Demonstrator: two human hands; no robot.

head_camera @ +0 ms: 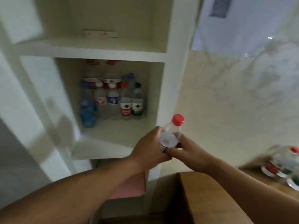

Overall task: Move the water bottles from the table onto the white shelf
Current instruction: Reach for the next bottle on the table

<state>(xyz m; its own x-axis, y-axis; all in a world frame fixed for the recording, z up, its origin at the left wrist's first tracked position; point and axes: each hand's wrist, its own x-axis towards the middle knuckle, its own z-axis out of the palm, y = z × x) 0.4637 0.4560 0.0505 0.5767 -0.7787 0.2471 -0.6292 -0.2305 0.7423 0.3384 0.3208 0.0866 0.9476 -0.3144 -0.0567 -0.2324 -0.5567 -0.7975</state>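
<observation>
Two small clear water bottles sit between my hands in front of the white shelf (113, 54). One has a red cap (177, 120); the other shows a pale cap (168, 139) facing me. My left hand (150, 147) grips them from the left and my right hand (189, 151) holds them from the right. Several bottles (111, 97) with red, blue, white and green caps stand in the shelf's middle compartment. More bottles (283, 167) lie on the wooden table (210, 199) at the right edge.
The shelf's upper compartment holds a flat white item (100, 33). A pink object (129, 186) sits in the compartment below the bottles. A marbled wall (234, 102) stands right of the shelf. An open white door panel (40, 110) is at the left.
</observation>
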